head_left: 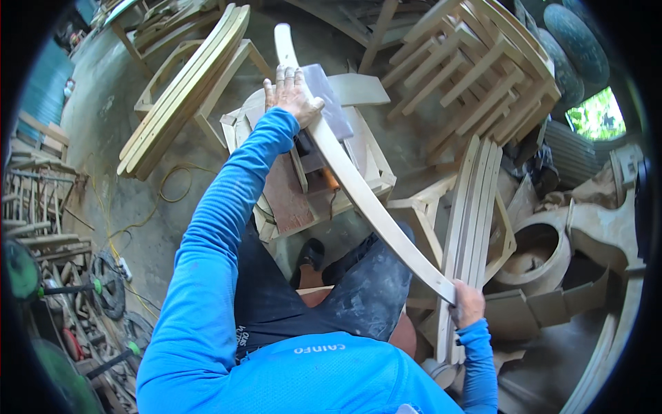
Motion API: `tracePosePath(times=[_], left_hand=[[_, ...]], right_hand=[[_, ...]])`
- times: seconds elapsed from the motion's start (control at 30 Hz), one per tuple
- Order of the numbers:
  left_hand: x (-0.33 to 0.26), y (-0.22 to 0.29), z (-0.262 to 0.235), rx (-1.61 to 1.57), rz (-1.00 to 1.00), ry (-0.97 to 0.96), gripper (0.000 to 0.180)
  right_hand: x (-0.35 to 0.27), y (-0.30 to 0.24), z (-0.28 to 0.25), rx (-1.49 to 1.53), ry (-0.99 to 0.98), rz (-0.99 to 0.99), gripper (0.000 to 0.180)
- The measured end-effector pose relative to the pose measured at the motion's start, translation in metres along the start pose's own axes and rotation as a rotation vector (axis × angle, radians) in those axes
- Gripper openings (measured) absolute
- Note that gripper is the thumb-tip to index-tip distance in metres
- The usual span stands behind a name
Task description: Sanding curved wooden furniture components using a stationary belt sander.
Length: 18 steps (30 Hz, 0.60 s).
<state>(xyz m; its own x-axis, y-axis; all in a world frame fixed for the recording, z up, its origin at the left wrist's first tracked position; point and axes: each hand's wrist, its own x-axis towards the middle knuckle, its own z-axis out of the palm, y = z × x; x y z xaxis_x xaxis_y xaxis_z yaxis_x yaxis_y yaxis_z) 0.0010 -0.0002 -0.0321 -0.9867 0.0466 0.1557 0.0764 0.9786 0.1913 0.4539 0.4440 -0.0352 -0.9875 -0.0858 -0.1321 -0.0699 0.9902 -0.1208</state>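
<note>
A long, curved wooden slat [372, 207] runs slantwise in front of me, from the far middle down to my right side. My left hand [293, 96] lies on its far part, fingers stretched forward and thumb out to the side. Down at the near end, my right hand [469, 303] is closed around the slat. Under the slat stands a rough wooden stand [372, 162] between my knees. A flat grey plate [329, 103] lies against the slat beside my left hand; what is under it is hidden. An orange part [331, 179] shows inside the stand.
Several curved slats [186, 90] rest on a wooden frame at the far left. More slats [471, 207] lean close by my right hand, across another frame [431, 207]. Slatted wooden pieces [476, 76] are stacked at the far right. A yellow cord [162, 186] trails across the floor.
</note>
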Motion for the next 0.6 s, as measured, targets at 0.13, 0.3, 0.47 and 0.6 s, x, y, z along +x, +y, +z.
tracePosePath(times=[0.13, 0.3, 0.47, 0.6], left_hand=[[-0.04, 0.02, 0.001, -0.028, -0.019, -0.036, 0.099], [-0.114, 0.07, 0.011, -0.119, 0.013, -0.034, 0.098], [-0.144, 0.092, 0.011, -0.051, 0.024, -0.049, 0.095], [-0.096, 0.065, 0.018, -0.022, 0.047, -0.026, 0.092]], right_hand=[[-0.097, 0.075, 0.037, -0.062, 0.018, 0.133, 0.026], [-0.187, 0.12, 0.044, -0.004, -0.071, 0.237, 0.025], [-0.227, 0.139, 0.049, -0.066, -0.101, 0.286, 0.023], [-0.182, 0.105, 0.042, 0.05, -0.066, 0.214, 0.015]])
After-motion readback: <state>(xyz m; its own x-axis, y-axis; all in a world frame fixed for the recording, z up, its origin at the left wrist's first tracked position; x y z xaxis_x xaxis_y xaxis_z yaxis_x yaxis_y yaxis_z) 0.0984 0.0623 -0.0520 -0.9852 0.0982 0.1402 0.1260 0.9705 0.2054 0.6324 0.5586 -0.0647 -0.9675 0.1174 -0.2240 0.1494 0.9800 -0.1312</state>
